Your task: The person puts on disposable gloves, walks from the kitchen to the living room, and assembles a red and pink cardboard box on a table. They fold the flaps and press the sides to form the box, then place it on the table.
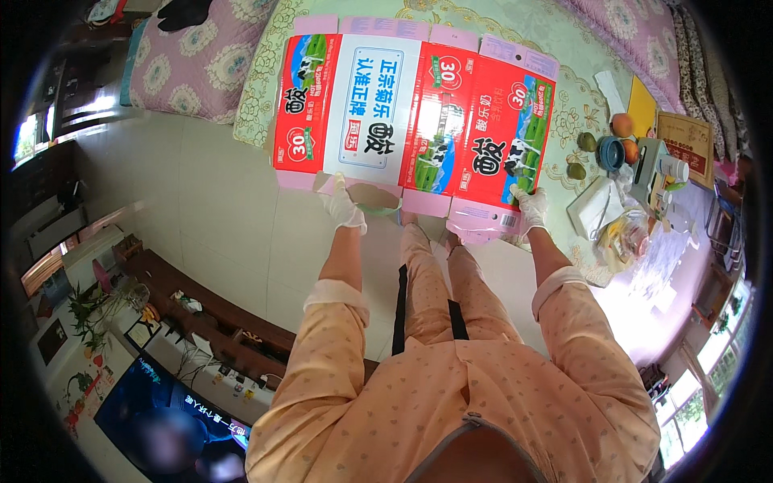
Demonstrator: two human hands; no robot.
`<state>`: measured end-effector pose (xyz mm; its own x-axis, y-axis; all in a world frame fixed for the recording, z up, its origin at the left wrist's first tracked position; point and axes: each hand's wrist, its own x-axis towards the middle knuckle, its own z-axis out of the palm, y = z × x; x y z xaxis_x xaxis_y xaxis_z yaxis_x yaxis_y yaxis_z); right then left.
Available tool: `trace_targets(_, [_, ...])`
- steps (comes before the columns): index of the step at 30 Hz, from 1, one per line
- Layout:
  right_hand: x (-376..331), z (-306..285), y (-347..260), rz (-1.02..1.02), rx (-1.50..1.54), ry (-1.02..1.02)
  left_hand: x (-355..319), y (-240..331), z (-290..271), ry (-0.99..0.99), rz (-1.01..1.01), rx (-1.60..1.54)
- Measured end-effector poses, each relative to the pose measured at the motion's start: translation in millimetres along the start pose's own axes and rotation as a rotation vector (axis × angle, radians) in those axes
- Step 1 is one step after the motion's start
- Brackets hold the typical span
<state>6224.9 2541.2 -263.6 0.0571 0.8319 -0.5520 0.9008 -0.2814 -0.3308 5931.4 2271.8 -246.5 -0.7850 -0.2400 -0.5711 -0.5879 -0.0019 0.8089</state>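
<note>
A flattened cardboard carton (386,113), red with a white panel and pink flaps, lies opened out over the green patterned tablecloth. Its near edge sticks out past the table toward me. My left hand (345,208), in a thin white glove, pinches the near left flap, its thumb on top and most fingers hidden underneath. At the near right corner my right hand (531,209), gloved the same way, is closed on the carton's edge. Both forearms reach forward, the sleeves rolled up.
Right of the carton, the tablecloth (576,221) holds green and orange fruit (622,125), a blue-grey round container (611,153), a white-capped jar (673,168) and a plastic bag (624,241). Purple floral cushions (189,68) are at the far left. A television (169,427) stands lower left.
</note>
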Motion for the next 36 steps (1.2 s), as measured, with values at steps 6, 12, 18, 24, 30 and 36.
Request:
trace_targets(6, [-8,-2,7,0.019,0.526,-0.192,5,-30,-38,-0.448,-0.282,-0.182])
trace_targets(12, [-8,-7,6,-0.076,0.362,-0.118,14,-25,-25,-0.487,-0.246,0.007])
trace_targets(18, [-5,0,2,-0.06,0.33,-0.034,11,-19,-7,-0.339,-0.177,0.063])
trace_targets(24, [-6,-11,0,0.036,0.663,-0.141,-12,0,-16,-0.296,-0.188,0.254])
trace_targets(30, [-15,-25,21,0.031,0.883,-0.276,-55,-5,-2,-0.549,0.777,0.974])
trace_targets(36, [-8,-17,25,0.05,0.937,-0.189,-87,-29,46,-0.601,1.127,1.607])
